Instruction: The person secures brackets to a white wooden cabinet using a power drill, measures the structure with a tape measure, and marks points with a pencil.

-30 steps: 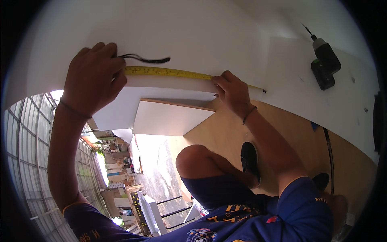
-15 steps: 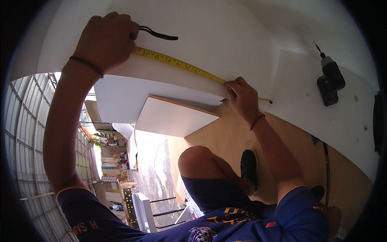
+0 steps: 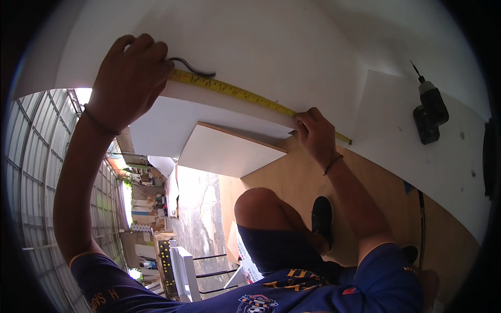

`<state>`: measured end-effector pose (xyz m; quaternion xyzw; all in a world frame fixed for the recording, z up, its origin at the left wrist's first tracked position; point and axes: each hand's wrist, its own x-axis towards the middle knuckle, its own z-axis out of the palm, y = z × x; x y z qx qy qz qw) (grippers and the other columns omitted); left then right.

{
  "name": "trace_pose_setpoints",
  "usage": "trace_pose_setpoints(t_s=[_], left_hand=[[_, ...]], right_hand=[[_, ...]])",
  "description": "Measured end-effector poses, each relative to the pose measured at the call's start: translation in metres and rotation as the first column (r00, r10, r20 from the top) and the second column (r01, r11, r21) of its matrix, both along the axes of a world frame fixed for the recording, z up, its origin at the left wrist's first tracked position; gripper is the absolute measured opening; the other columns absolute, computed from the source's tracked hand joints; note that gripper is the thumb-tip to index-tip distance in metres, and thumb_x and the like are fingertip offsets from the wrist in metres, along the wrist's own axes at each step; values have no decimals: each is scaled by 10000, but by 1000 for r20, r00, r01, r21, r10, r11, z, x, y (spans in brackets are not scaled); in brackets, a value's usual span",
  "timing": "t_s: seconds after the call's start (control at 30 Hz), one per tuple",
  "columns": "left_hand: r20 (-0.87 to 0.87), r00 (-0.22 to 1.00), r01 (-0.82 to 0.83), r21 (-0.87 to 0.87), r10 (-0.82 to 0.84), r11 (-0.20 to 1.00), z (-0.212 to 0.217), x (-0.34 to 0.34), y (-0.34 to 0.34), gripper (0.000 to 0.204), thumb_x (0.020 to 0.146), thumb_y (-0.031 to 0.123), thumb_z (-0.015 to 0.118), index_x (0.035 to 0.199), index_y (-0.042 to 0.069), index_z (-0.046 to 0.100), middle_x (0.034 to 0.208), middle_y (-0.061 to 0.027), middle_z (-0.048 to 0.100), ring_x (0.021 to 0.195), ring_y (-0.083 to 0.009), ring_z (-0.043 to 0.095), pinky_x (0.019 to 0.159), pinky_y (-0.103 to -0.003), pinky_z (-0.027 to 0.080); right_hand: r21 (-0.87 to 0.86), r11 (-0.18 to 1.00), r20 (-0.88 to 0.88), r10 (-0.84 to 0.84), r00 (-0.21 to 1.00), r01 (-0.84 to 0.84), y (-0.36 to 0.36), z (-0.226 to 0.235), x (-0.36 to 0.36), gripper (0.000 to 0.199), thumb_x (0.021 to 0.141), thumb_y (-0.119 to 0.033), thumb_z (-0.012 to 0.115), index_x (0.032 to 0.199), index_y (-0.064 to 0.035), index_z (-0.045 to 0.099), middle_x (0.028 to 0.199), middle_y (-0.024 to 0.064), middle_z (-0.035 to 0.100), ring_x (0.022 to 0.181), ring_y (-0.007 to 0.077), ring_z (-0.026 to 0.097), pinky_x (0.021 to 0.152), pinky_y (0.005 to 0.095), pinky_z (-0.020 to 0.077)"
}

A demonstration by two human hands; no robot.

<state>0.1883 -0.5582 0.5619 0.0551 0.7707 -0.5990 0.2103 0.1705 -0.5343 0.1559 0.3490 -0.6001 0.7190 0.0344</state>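
Note:
A yellow tape measure blade point(image 3: 245, 95) runs along the near edge of a large white board point(image 3: 271, 47). My left hand point(image 3: 129, 78) grips the tape measure's case at the blade's left end; a thin black strap point(image 3: 192, 67) curls out from under its fingers. My right hand point(image 3: 314, 133) pinches the blade against the board's edge further right, and the blade's tip sticks out past it.
A black cordless drill point(image 3: 429, 113) lies on the white board at the right. A smaller white panel point(image 3: 224, 151) and a brown wooden sheet point(image 3: 282, 177) sit below the board. My bent knee point(image 3: 261, 206) and black shoe point(image 3: 322, 219) rest there. Metal railing point(image 3: 36, 172) stands left.
My left hand has shifted down and right along the board with the tape case. My right hand has stayed pinching the blade at the board's edge.

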Motion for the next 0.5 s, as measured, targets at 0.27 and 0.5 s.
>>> trace_pose_setpoints(t_s=[0.27, 0.5], left_hand=[[18, 978, 209, 30, -210, 977, 3, 13, -9, 154, 781, 120, 729, 928, 147, 693, 1041, -12, 612, 1185, -202, 540, 1140, -539, 318], [-29, 968, 249, 9, -249, 968, -1, 10, 6, 125, 774, 65, 650, 876, 121, 695, 1027, -13, 608, 1184, -217, 542, 1187, -595, 223]], right_hand=[[26, 1000, 7, 16, 1000, -16, -7, -1, 3, 87, 851, -76, 664, 914, -120, 622, 833, 62, 570, 708, 274, 634, 585, 387, 526], [-31, 998, 14, -54, 998, 55, -3, 6, -2, 100, 811, -85, 685, 901, -126, 670, 836, 67, 605, 727, 268, 641, 612, 381, 543]])
